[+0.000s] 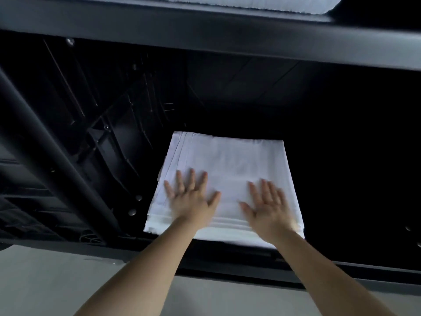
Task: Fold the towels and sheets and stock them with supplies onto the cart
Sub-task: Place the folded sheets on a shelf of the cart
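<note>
A stack of folded white sheets (pixel 230 165) lies on the lower shelf of the black cart (pixel 341 267). My left hand (pixel 191 199) rests flat on the near left part of the stack, fingers spread and straight. Flat on the near right part lies my right hand (pixel 268 208), fingers also straight. Both palms press down on the top sheet. The near edge of the stack shows several layers and reaches the shelf's front lip.
The cart's upper shelf (pixel 205 35) spans the top of the view, with a white towel (pixel 250 3) on it. A black post (pixel 52 156) slants down the left. The shelf is dark to the right of the stack. Grey floor (pixel 57 281) lies below.
</note>
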The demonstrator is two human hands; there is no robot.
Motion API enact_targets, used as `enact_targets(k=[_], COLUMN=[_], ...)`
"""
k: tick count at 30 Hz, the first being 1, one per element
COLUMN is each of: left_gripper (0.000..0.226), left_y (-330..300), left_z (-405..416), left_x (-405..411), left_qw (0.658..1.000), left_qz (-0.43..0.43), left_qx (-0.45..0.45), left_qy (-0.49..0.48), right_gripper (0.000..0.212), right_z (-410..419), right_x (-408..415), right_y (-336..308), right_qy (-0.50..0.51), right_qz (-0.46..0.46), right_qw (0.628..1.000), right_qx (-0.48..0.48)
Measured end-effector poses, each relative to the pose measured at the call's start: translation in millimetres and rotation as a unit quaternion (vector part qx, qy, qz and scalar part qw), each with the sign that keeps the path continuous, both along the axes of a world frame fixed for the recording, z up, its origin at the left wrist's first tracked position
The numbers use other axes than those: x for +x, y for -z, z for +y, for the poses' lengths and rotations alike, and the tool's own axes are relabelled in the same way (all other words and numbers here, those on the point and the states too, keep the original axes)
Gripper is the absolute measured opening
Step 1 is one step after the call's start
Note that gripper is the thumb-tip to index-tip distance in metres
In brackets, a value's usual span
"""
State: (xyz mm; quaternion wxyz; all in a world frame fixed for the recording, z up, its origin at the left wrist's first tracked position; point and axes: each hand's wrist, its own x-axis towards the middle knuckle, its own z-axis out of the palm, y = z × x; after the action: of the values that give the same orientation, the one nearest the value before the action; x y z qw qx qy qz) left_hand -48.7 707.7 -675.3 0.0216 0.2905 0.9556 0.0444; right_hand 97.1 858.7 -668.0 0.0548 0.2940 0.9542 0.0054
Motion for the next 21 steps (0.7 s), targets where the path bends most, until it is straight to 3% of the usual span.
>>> enact_targets(k=[3, 5, 8, 11, 14, 17, 21], left_gripper=[0.088, 0.091, 0.094, 0.096, 0.094, 0.092, 0.092], left_y=[4.3, 4.8, 6.5, 11.3, 16.2, 20.3, 22.7], left_z=[-5.0, -5.2, -5.4, -4.6, -3.4, -2.3, -2.7], left_x=[6.3, 9.1, 8.5, 7.9, 7.1, 6.8, 8.7], left_qw=[0.998, 0.997, 0.996, 0.996, 0.995, 0.995, 0.995], left_qz=[0.009, 0.006, 0.004, 0.007, 0.022, 0.023, 0.030], left_qx=[0.018, 0.026, 0.033, 0.040, 0.040, 0.040, 0.039], left_qy=[-0.054, -0.071, -0.080, -0.083, -0.084, -0.084, -0.082], right_gripper=[0.074, 0.068, 0.055, 0.049, 0.047, 0.055, 0.064], right_z=[26.0, 24.8, 2.9, -22.3, -24.4, -1.1, 59.1], right_x=[21.8, 10.7, -40.1, -109.7, -174.4, -214.1, -199.4], right_y=[-5.9, -13.4, -18.4, -19.9, -18.1, -11.7, -11.1], right_qy=[0.107, 0.105, -0.069, -0.197, -0.236, -0.208, -0.044], right_qz=[-0.032, -0.022, 0.087, 0.132, 0.127, 0.058, 0.059], right_qw=[0.993, 0.992, 0.993, 0.953, 0.947, 0.973, 0.997], right_qx=[0.047, 0.060, -0.050, -0.186, -0.178, -0.082, -0.022])
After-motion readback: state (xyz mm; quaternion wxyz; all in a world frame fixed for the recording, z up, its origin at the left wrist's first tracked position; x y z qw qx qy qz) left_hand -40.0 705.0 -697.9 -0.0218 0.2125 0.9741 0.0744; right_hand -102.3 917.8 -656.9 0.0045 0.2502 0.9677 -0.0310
